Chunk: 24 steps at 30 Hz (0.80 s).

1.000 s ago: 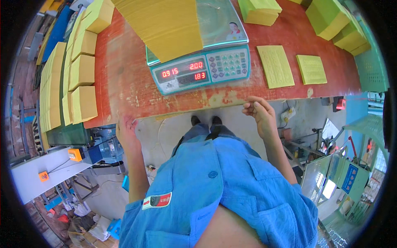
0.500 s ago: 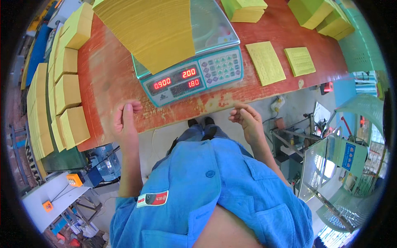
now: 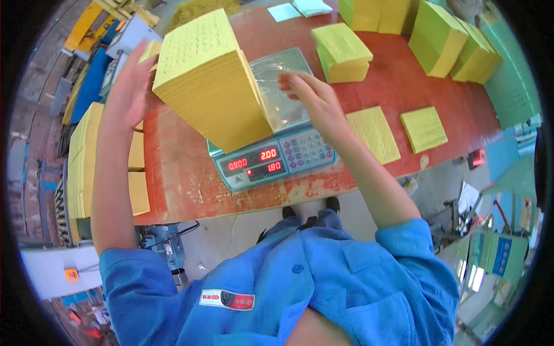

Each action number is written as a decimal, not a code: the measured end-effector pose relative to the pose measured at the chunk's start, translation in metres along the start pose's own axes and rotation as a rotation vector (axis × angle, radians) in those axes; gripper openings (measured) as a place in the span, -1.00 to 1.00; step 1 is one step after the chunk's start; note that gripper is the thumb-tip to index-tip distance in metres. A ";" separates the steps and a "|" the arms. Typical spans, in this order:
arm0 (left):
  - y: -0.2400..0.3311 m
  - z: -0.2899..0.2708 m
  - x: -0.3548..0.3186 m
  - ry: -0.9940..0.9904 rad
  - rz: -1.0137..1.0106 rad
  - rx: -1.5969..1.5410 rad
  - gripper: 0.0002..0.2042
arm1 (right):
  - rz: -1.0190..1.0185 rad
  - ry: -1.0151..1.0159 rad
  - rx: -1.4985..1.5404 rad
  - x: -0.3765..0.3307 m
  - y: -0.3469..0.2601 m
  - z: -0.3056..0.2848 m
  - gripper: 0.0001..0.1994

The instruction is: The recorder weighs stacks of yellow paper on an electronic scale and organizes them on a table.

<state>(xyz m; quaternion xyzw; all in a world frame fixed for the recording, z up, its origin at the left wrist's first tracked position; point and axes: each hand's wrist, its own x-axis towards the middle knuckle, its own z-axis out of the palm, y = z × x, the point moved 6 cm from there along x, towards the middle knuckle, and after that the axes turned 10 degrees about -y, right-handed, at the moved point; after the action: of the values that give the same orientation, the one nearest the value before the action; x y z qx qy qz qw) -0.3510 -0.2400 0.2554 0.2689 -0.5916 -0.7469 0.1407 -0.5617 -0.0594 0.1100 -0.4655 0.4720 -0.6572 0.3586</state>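
Observation:
A tall stack of yellow paper sheets with a dimpled top stands on a teal electronic scale, whose red digits are lit. My left hand is raised beside the stack's left side, fingers stretched out and slightly blurred. A small yellow piece shows by its fingertips; contact there cannot be made out. Over the right part of the scale's pan, my right hand reaches toward the stack with loosely bent fingers and nothing visible in them. A gap separates it from the stack.
Two thin yellow pads, a larger one and a smaller one, lie on the red table at right. Several yellow stacks stand at the back right, and more line the left edge. Pale blue sheets lie far back.
Both hands have risen from the table's near edge to either side of the tall stack. The view has shifted, showing more of the table's far side. The stack remains on the scale.

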 end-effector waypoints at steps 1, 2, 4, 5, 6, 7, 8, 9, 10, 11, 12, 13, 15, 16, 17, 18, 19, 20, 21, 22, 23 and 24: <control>0.004 0.018 0.007 0.002 0.016 0.022 -0.37 | 0.003 -0.003 -0.018 0.029 0.009 -0.006 -0.58; -0.005 0.020 0.010 0.100 -0.045 0.066 -0.42 | 0.008 -0.020 -0.023 0.055 0.020 0.000 -0.52; -0.015 0.013 0.009 0.221 -0.096 0.126 -0.46 | 0.028 -0.037 -0.093 0.088 0.034 0.018 -0.45; -0.025 0.016 0.011 0.193 -0.147 0.058 -0.50 | 0.015 -0.032 -0.083 0.096 0.052 0.021 -0.45; -0.033 0.020 0.007 0.171 -0.196 -0.009 -0.54 | 0.040 -0.069 -0.085 0.103 0.074 0.030 -0.48; -0.038 0.012 0.004 0.183 -0.191 0.004 -0.54 | 0.069 -0.112 -0.089 0.108 0.084 0.036 -0.52; -0.046 -0.001 -0.009 0.191 -0.179 -0.066 -0.54 | 0.062 -0.135 -0.073 0.102 0.079 0.043 -0.52; -0.053 -0.009 -0.020 0.192 -0.170 -0.143 -0.54 | 0.121 -0.199 -0.077 0.087 0.074 0.049 -0.51; -0.056 -0.007 -0.026 0.198 -0.178 -0.145 -0.54 | 0.186 -0.246 -0.085 0.074 0.070 0.045 -0.50; -0.055 -0.004 -0.030 0.235 -0.150 -0.089 -0.54 | 0.199 -0.240 -0.080 0.067 0.065 0.035 -0.50; -0.057 -0.001 -0.035 0.270 -0.132 -0.039 -0.54 | 0.129 -0.231 -0.072 0.055 0.058 0.027 -0.48; -0.058 0.002 -0.039 0.270 -0.162 -0.053 -0.54 | 0.065 -0.223 -0.063 0.041 0.053 0.023 -0.47; -0.053 0.007 -0.040 0.214 -0.206 -0.018 -0.55 | 0.053 -0.113 -0.068 0.014 0.044 0.007 -0.49; -0.053 0.004 -0.040 0.217 -0.198 -0.017 -0.56 | 0.049 -0.059 0.013 -0.003 0.039 -0.003 -0.52; -0.053 -0.001 -0.040 0.220 -0.205 -0.026 -0.56 | 0.043 -0.003 0.091 -0.020 0.037 -0.007 -0.55; -0.051 -0.002 -0.033 0.203 -0.175 -0.055 -0.56 | 0.051 0.012 0.079 -0.040 0.036 -0.009 -0.55; -0.049 -0.005 -0.028 0.188 -0.139 -0.080 -0.56 | 0.224 -0.114 0.174 -0.058 0.048 0.001 -0.58; -0.052 -0.012 -0.028 0.196 -0.152 -0.100 -0.57 | 0.391 -0.239 0.271 -0.076 0.058 0.013 -0.61; -0.054 -0.018 -0.022 0.158 -0.151 -0.096 -0.57 | 0.467 -0.199 0.401 -0.086 0.066 0.022 -0.61; -0.055 -0.026 -0.022 0.150 -0.128 -0.083 -0.58 | 0.535 -0.164 0.538 -0.090 0.076 0.039 -0.61; -0.060 -0.029 -0.016 0.129 -0.106 -0.077 -0.59 | 0.601 -0.165 0.710 -0.089 0.090 0.052 -0.59; -0.056 -0.026 -0.019 0.213 0.039 0.181 -0.60 | 0.658 -0.160 0.882 -0.086 0.096 0.061 -0.57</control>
<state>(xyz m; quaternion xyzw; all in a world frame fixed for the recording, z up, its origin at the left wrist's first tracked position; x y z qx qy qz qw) -0.3142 -0.2365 0.2022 0.3466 -0.6434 -0.6550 0.1923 -0.4741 -0.0270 0.0019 -0.1478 0.2437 -0.6087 0.7405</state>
